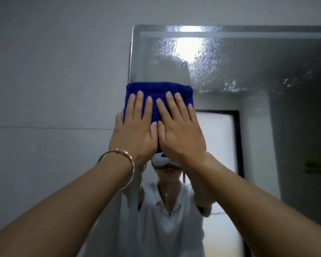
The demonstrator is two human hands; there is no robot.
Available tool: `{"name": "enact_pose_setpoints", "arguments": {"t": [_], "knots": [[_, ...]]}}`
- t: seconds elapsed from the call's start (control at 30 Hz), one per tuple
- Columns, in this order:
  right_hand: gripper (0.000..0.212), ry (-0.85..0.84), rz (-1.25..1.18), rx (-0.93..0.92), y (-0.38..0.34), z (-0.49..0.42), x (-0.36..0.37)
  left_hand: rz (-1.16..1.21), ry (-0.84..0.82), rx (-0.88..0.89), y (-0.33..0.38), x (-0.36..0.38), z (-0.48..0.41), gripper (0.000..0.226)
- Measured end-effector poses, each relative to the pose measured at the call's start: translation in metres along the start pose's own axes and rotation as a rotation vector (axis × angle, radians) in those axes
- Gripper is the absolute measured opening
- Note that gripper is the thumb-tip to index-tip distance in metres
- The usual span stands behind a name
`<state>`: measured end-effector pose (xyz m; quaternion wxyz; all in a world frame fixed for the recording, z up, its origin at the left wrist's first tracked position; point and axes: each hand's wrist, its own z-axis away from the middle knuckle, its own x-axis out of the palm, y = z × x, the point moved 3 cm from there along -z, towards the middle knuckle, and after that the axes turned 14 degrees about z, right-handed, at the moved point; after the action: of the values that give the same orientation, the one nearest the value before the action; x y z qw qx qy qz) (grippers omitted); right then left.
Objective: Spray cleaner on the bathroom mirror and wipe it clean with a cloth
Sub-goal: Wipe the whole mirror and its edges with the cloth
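Blue microfibre cloth (158,93) — folded, flat against the bathroom mirror (248,71) near its left edge, under both palms. Left hand (135,127) and right hand (180,128): fingers straight, spread, pressing the cloth, thumbs touching. Spray droplets (208,67) — above the hands. Bangle (121,164) at left wrist.

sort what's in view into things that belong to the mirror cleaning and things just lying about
Part of the job: blue cloth, bathroom mirror, spray droplets on the upper glass, left hand and right hand, both pressing the cloth flat against the mirror.

Just there: bracelet on the left wrist, grey wall tiles, door and yellow sign seen in the reflection.
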<state>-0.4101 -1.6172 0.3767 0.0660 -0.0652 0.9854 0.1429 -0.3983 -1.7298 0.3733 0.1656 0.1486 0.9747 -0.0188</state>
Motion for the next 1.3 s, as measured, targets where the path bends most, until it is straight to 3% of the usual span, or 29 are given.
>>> {"name": "enact_pose_setpoints", "arguments": {"t": [0.3, 0.5, 0.63, 0.77, 1.03, 1.3], "knots": [[0.054, -0.011, -0.008, -0.033, -0.005, 0.084, 0.011, -0.048, -0.012, 0.061, 0.010, 0.030, 0.074, 0.061], [0.059, 0.040, 0.046, -0.023, 0.040, 0.018, 0.002, -0.159, -0.008, 0.138, 0.031, 0.002, -0.004, 0.061], [0.057, -0.001, 0.065, 0.022, 0.087, -0.047, -0.013, -0.137, -0.007, 0.092, 0.061, -0.010, -0.084, 0.060], [0.053, -0.018, 0.047, 0.023, 0.106, -0.067, -0.017, -0.086, 0.039, 0.047, 0.078, -0.004, -0.103, 0.059], [0.057, 0.118, 0.006, 0.109, 0.110, 0.027, -0.001, -0.010, 0.052, 0.146, 0.103, 0.036, -0.023, 0.060], [0.059, 0.023, 0.024, 0.047, 0.123, 0.113, 0.008, 0.039, 0.023, 0.241, 0.124, 0.073, 0.042, 0.062]]}}
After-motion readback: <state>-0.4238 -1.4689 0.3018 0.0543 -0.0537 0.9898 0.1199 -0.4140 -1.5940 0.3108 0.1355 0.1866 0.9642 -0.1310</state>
